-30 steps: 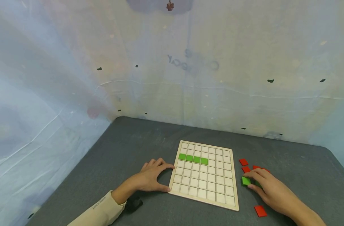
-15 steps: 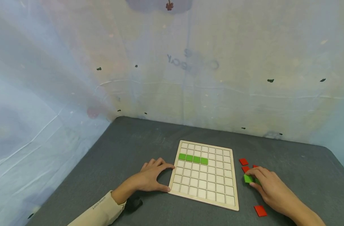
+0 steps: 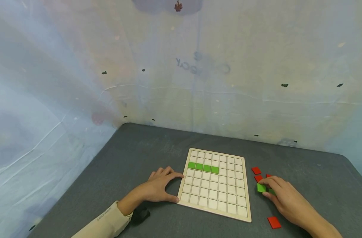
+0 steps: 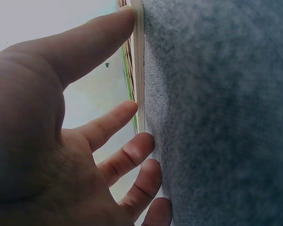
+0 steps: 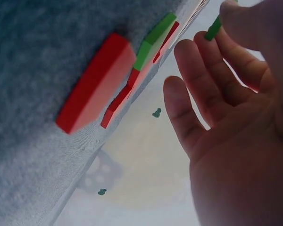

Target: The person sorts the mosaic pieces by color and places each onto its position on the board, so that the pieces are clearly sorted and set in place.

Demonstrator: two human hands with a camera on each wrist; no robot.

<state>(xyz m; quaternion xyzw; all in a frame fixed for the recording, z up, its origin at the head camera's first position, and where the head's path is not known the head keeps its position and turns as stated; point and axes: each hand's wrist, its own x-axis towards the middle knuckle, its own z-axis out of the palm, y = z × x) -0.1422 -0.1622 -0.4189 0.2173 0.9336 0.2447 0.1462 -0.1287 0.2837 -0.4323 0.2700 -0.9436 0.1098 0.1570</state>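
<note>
A pale wooden grid board (image 3: pixel 209 190) lies on the dark table, with a row of several green tiles (image 3: pixel 207 168) set in its third row from the far side. My left hand (image 3: pixel 158 186) touches the board's left edge with thumb and index fingertip, the fingers spread. In the left wrist view, the thumb (image 4: pixel 99 42) and index finger meet the board's rim (image 4: pixel 139 61). To the right of the board, my right hand (image 3: pixel 283 196) pinches a green tile (image 3: pixel 261 188) between thumb and fingers. Another green tile (image 5: pixel 155 40) lies on the table, partly hidden by that hand in the head view.
Red tiles (image 3: pixel 256 170) lie right of the board, some partly behind my right hand. A single red tile (image 3: pixel 274 222) sits nearer me. A pale curtain (image 3: pixel 222 109) hangs behind the table and along its left side.
My right hand has shifted slightly right with the pinched green tile, which has tilted and come away from where it was. The left hand and board have not moved.
</note>
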